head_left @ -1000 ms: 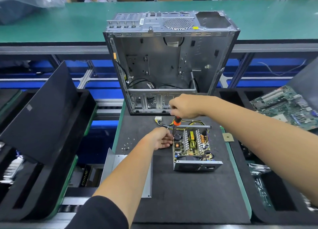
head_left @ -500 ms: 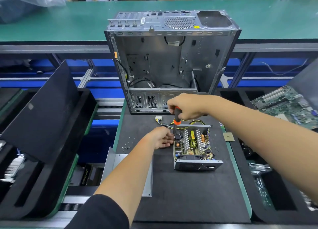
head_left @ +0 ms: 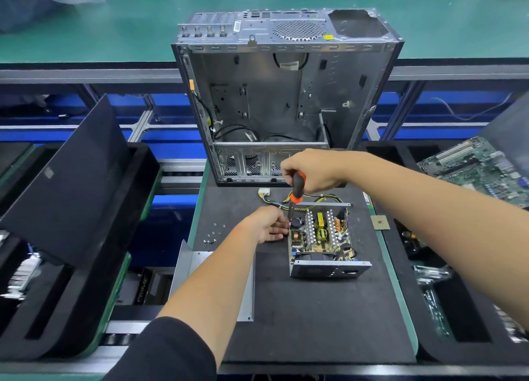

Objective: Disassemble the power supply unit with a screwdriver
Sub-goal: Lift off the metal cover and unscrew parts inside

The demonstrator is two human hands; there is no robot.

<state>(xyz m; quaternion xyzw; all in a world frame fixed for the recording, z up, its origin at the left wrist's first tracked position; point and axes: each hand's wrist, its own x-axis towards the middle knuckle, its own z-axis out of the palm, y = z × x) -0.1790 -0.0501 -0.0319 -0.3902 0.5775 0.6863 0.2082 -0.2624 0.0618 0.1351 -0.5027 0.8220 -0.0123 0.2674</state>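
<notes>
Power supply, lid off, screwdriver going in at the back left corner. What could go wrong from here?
1. The screwdriver in the right hand comes down right beside the left hand at the power supply; a slip could jab those fingers.
2. The shaft passes close to a dark capacitor; a slip could gouge parts.
3. Loose screws lie bare on the mat, beside the removed cover; they could scatter.

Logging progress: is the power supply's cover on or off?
Off. The power supply shows its bare board and heatsinks from above; a bent metal cover lies left.
</notes>
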